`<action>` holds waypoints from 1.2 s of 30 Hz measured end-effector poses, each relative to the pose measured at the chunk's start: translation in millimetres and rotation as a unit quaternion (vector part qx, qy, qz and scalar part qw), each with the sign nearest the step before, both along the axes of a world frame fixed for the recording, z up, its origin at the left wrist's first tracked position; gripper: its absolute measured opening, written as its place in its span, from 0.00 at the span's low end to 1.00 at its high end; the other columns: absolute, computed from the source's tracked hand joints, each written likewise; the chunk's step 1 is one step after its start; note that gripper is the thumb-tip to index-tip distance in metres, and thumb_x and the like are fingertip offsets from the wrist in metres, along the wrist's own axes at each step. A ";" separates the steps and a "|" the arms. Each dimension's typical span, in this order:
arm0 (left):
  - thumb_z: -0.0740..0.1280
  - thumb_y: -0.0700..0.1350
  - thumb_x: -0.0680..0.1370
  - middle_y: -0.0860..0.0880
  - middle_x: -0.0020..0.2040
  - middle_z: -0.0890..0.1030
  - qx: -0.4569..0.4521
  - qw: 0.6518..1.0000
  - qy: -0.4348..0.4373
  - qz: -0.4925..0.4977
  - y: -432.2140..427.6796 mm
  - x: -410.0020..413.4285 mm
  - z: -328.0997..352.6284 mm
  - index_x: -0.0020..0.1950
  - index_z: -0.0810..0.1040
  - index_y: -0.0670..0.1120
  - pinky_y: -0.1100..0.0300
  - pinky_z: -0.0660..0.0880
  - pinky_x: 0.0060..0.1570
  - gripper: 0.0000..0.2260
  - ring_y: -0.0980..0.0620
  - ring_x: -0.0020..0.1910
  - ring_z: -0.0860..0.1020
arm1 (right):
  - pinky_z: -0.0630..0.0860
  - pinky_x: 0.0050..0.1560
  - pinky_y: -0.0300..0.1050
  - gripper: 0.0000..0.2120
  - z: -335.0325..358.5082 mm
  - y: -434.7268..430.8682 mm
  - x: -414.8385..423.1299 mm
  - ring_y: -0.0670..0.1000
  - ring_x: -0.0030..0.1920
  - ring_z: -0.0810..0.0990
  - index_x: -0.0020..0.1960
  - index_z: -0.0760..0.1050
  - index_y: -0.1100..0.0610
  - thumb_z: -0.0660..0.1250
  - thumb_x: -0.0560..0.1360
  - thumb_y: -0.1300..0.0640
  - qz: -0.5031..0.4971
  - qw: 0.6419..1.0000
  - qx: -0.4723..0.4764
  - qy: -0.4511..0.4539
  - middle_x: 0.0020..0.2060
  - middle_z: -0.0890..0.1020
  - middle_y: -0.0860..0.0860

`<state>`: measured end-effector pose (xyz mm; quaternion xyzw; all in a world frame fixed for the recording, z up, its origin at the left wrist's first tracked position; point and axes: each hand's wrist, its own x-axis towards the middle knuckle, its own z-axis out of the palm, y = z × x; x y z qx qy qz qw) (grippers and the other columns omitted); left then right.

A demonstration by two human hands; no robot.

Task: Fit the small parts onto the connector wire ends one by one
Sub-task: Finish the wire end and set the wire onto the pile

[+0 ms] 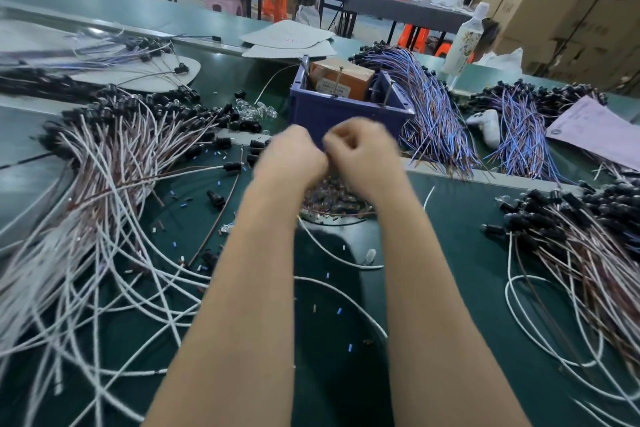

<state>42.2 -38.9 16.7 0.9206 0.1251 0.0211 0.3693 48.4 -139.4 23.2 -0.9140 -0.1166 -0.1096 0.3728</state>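
hands: left hand (291, 154) and right hand (363, 149) meet knuckle to knuckle at frame centre, both curled nearly closed and motion-blurred. cannot tell what either pinches; fingertips face away from the camera.
likely reason: held close and raised above the parts pile, probably so both sets of fingertips can steady something small. judgement only; no part or wire end is visible in the grip.
parts: heap of small parts (332, 198) on the mat directly under the hands, toward 6 o'clock of them. within easy reach, so a one-by-one pick needs little travel.
wires: white wires (114, 191) with black connector heads fan out at 9 o'clock; a second wire bundle (568, 229) lies at 3 o'clock. which pile is finished cannot be told.
blue wires: blue bundles (433, 104) at 1 to 2 o'clock, beyond the mat edge.
bin: blue bin (346, 107) at 12 o'clock just behind the hands, holding a brown box (341, 78).
surface: dark green mat (460, 253), scattered with stray bits and loose white leads.
room: workshop; more tables, cartons at 1 to 2 o'clock, a bottle (462, 42) at 2 o'clock, a paper sheet (595, 132) at 3 o'clock.
risk: loose leads around the forearms could snag.
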 end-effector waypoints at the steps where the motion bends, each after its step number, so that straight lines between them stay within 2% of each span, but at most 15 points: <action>1: 0.61 0.40 0.75 0.39 0.53 0.81 -0.002 0.999 -0.018 0.047 13.5 -1.0 1.3 0.54 0.78 0.40 0.52 0.75 0.52 0.11 0.40 0.53 0.78 | 0.74 0.51 0.45 0.08 -9.3 10.5 -2.2 0.56 0.51 0.80 0.50 0.80 0.57 0.65 0.77 0.54 0.027 0.995 -0.088 0.046 0.47 0.83 0.55; 3: 0.59 0.43 0.76 0.40 0.54 0.80 -0.023 0.994 -0.040 0.101 33.3 -3.2 2.1 0.55 0.79 0.41 0.52 0.73 0.53 0.12 0.40 0.55 0.77 | 0.72 0.46 0.46 0.10 -30.8 32.0 -8.3 0.60 0.51 0.78 0.47 0.78 0.58 0.66 0.76 0.51 0.046 0.974 -0.212 0.071 0.46 0.81 0.57; 4: 0.59 0.44 0.77 0.40 0.54 0.80 -0.032 0.992 -0.047 0.109 38.8 -3.7 1.6 0.55 0.79 0.41 0.53 0.72 0.51 0.13 0.40 0.55 0.77 | 0.71 0.46 0.47 0.11 -40.6 41.3 -10.9 0.61 0.53 0.77 0.48 0.78 0.58 0.66 0.76 0.50 0.046 0.968 -0.240 0.056 0.47 0.80 0.57; 7: 0.59 0.46 0.78 0.40 0.53 0.81 -0.042 0.993 -0.043 0.106 46.9 -4.4 -0.9 0.55 0.78 0.40 0.54 0.71 0.50 0.14 0.40 0.54 0.77 | 0.70 0.50 0.50 0.11 -59.1 54.1 -15.4 0.60 0.56 0.75 0.56 0.75 0.59 0.64 0.78 0.52 0.039 0.969 -0.244 0.013 0.54 0.78 0.57; 9: 0.59 0.48 0.78 0.42 0.52 0.81 -0.043 0.994 -0.028 0.097 52.7 -4.8 -0.9 0.55 0.78 0.40 0.53 0.74 0.55 0.14 0.41 0.54 0.77 | 0.72 0.52 0.50 0.11 -58.4 49.4 -11.9 0.59 0.55 0.75 0.56 0.75 0.58 0.63 0.78 0.52 0.034 0.980 -0.196 0.008 0.53 0.79 0.56; 13: 0.59 0.51 0.80 0.40 0.49 0.82 -0.057 0.997 -0.046 0.004 45.7 -6.9 4.4 0.51 0.80 0.38 0.51 0.75 0.57 0.17 0.42 0.53 0.79 | 0.73 0.47 0.42 0.07 -30.7 30.6 -5.3 0.53 0.48 0.79 0.50 0.76 0.57 0.68 0.75 0.54 -0.004 0.999 0.041 0.031 0.46 0.82 0.52; 15: 0.60 0.48 0.81 0.39 0.47 0.82 -0.073 0.993 -0.075 -0.053 30.4 -7.7 5.8 0.50 0.81 0.38 0.51 0.76 0.54 0.15 0.42 0.50 0.80 | 0.73 0.44 0.37 0.03 -18.2 21.0 -3.5 0.52 0.46 0.81 0.48 0.77 0.56 0.68 0.74 0.58 0.006 0.997 0.063 0.032 0.42 0.82 0.51; 18: 0.62 0.43 0.80 0.40 0.47 0.82 -0.064 0.988 -0.115 -0.084 18.3 -6.1 3.0 0.52 0.81 0.39 0.53 0.75 0.51 0.11 0.42 0.50 0.79 | 0.81 0.47 0.46 0.04 -5.0 0.2 -1.9 0.52 0.41 0.84 0.45 0.79 0.58 0.66 0.74 0.64 0.060 0.988 0.097 0.101 0.41 0.84 0.56; 21: 0.64 0.42 0.79 0.44 0.46 0.84 -0.073 0.980 -0.131 -0.134 13.6 -7.4 3.4 0.53 0.82 0.41 0.52 0.76 0.54 0.09 0.47 0.49 0.81 | 0.82 0.38 0.40 0.06 4.7 -22.3 -2.4 0.45 0.30 0.82 0.41 0.77 0.58 0.66 0.76 0.64 0.062 0.971 0.205 0.110 0.35 0.82 0.55; 25: 0.66 0.40 0.76 0.44 0.43 0.84 -0.049 0.973 -0.155 -0.162 5.1 -9.0 4.9 0.51 0.83 0.42 0.54 0.78 0.49 0.08 0.48 0.45 0.82 | 0.80 0.40 0.44 0.04 1.1 -26.9 0.2 0.48 0.32 0.80 0.40 0.79 0.56 0.70 0.74 0.58 0.026 0.984 0.165 0.060 0.35 0.83 0.55; 29: 0.69 0.47 0.76 0.46 0.42 0.84 -0.069 0.972 -0.164 -0.151 4.8 -6.6 3.6 0.49 0.83 0.44 0.63 0.73 0.40 0.08 0.52 0.42 0.80 | 0.77 0.36 0.40 0.06 -1.0 -28.3 6.2 0.43 0.28 0.76 0.39 0.77 0.54 0.69 0.75 0.59 0.002 0.979 0.195 0.056 0.30 0.80 0.49; 31: 0.68 0.47 0.77 0.47 0.43 0.84 -0.065 0.967 -0.174 -0.171 5.4 -6.3 4.8 0.49 0.83 0.45 0.60 0.75 0.44 0.07 0.50 0.43 0.81 | 0.73 0.34 0.38 0.07 -2.8 -29.6 7.6 0.43 0.27 0.74 0.39 0.76 0.55 0.67 0.76 0.59 0.009 0.965 0.247 0.084 0.29 0.78 0.48; 34: 0.68 0.45 0.78 0.46 0.45 0.85 -0.097 0.958 -0.177 -0.205 6.7 -9.0 5.5 0.51 0.83 0.43 0.51 0.77 0.54 0.08 0.49 0.47 0.82 | 0.66 0.28 0.33 0.12 -3.9 -30.4 4.8 0.43 0.26 0.69 0.36 0.74 0.60 0.63 0.78 0.62 0.058 0.891 0.415 0.173 0.25 0.74 0.48; 35: 0.67 0.45 0.78 0.46 0.45 0.85 -0.101 0.957 -0.173 -0.207 7.6 -9.0 5.1 0.52 0.82 0.43 0.50 0.77 0.55 0.08 0.49 0.48 0.82 | 0.65 0.27 0.34 0.13 -4.7 -29.0 3.9 0.43 0.26 0.68 0.35 0.73 0.60 0.63 0.79 0.62 0.061 0.881 0.433 0.182 0.25 0.73 0.49; 36: 0.67 0.45 0.78 0.45 0.45 0.85 -0.098 0.959 -0.169 -0.204 8.1 -8.9 4.8 0.52 0.83 0.43 0.50 0.77 0.55 0.08 0.49 0.48 0.82 | 0.66 0.28 0.35 0.13 -6.4 -25.7 2.9 0.44 0.26 0.68 0.35 0.73 0.59 0.63 0.79 0.61 0.047 0.898 0.404 0.169 0.27 0.73 0.49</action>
